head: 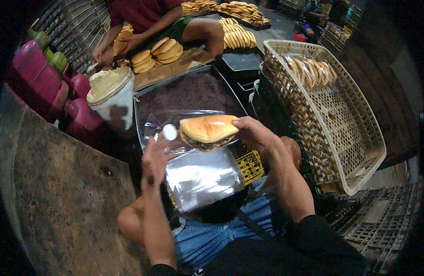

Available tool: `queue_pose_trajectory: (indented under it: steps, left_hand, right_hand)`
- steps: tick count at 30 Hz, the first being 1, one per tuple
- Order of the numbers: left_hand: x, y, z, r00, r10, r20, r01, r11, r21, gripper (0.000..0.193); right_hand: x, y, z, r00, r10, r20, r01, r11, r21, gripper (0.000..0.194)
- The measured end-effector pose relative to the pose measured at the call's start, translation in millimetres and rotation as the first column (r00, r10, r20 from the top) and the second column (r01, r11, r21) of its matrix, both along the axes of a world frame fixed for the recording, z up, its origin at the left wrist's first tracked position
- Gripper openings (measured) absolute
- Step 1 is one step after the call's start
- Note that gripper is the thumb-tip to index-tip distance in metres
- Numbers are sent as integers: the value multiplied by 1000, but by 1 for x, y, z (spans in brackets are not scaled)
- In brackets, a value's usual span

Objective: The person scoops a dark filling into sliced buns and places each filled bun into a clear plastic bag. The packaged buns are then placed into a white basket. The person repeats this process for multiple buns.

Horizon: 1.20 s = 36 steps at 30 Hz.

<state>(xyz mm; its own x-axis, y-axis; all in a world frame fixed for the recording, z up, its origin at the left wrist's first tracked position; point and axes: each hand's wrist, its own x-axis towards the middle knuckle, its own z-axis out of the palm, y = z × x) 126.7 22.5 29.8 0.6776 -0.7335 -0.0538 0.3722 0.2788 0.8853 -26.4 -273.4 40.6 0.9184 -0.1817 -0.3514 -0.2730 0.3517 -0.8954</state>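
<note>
In my right hand [255,132] is the right end of a golden bun [210,129], folded over a dark filling that shows along its lower edge. My left hand [155,158], blurred, grips a clear plastic bag [174,146] at the bun's left. The bag's film stretches behind the bun; how far it encloses it I cannot tell. A white round piece [170,132] sits at my left fingertips, too blurred to name. Below both hands, over my lap, lies a stack of clear plastic bags [205,179] on a yellow plastic basket [249,167].
Ahead is a metal tray [194,91] of dark granules. A bucket of pale cream [110,86] stands left. At right, a white plastic crate [343,127] holds bagged buns [312,70]. Across from me, a co-worker's hand [129,43] holds a bun beside stacked buns [167,51].
</note>
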Motion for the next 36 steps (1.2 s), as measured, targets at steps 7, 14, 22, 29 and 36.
queue_pose_trajectory:
  steps: [7,14,22,29,36]
  left_hand:
    - [-68,-79,-6,947,312,-72,-313,950,-8,59]
    - [-55,-50,-11,833,168,-527,-398,843,-361,64]
    - [-30,-89,-22,772,504,-387,-536,844,29,42]
    - [-35,-95,47,903,227,365,-348,886,308,75]
    - [-74,-74,-61,342,-886,314,-302,212,929,71]
  right_hand:
    - [9,29,19,994,99,49,-83,961,-262,48]
    - [25,98,35,786,301,539,521,145,-841,33]
    - [10,104,100,855,456,247,453,-424,-784,76]
    - [14,-59,204,1000,4,-29,-27,-277,-960,45]
    - [-65,-180,143,902,-426,-76,-182,-213,-960,58]
